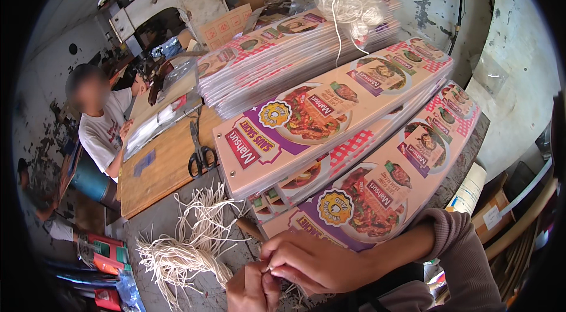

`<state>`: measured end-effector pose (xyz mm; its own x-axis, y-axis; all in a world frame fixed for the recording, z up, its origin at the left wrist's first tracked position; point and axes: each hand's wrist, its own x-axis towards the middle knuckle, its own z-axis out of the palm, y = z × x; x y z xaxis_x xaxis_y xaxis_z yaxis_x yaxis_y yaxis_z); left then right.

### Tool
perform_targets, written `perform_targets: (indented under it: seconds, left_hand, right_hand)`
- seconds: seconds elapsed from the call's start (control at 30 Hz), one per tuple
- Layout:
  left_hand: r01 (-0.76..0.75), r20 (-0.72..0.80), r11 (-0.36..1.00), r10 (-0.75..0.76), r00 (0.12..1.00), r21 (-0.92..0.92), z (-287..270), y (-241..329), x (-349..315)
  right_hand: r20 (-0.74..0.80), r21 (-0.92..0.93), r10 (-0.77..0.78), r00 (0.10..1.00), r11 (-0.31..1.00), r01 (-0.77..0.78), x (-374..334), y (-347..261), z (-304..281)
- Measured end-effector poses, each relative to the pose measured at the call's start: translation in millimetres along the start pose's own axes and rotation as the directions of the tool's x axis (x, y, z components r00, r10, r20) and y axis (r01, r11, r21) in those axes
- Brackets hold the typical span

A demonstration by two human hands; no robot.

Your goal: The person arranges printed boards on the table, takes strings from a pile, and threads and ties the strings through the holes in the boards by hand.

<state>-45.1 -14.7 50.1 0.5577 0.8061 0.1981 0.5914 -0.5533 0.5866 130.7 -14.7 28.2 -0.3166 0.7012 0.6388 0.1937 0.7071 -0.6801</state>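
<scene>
My right hand [312, 260] and my left hand [252, 289] meet at the near edge of the table, fingertips pinched together. A small pale tip of white cord shows between them; the rest of it is hidden by the fingers. Just left of my hands lies a loose bundle of white cords [183, 262], with more strands piled behind it. Under my right forearm rests a long printed panel [377, 203] with food pictures, its near corner hidden by my hand. Behind it a stack of similar panels [324, 114] lies slanted, metal eyelets at its left end.
Black-handled scissors [202, 156] lie by a wooden board [159, 179]. A brown wooden handle [250, 229] sits beside the cords. A taller panel stack [283, 61] bears a bag of white cord [351, 8]. Across the table, at left, another person [106, 126] sits.
</scene>
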Motion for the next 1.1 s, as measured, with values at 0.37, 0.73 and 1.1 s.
perform_targets:
  seconds: [0.37,0.73,1.1]
  left_hand:
    - [-0.472,-0.172,0.734,0.611,0.773,0.488,14.9,-25.5,12.8]
    - [-0.45,-0.285,0.875,0.484,0.828,0.18,21.0,-23.0,17.7]
    - [-0.204,-0.353,0.97,0.146,0.924,-0.132,11.4,-1.1,13.1]
  right_hand:
    - [-0.056,-0.032,0.14,0.989,0.989,-0.142,7.3,-2.4,-6.7]
    - [-0.072,0.081,0.263,0.962,0.963,-0.257,6.7,-8.8,-11.8]
    - [0.076,-0.123,0.102,0.992,0.988,-0.092,4.0,-1.1,-4.9]
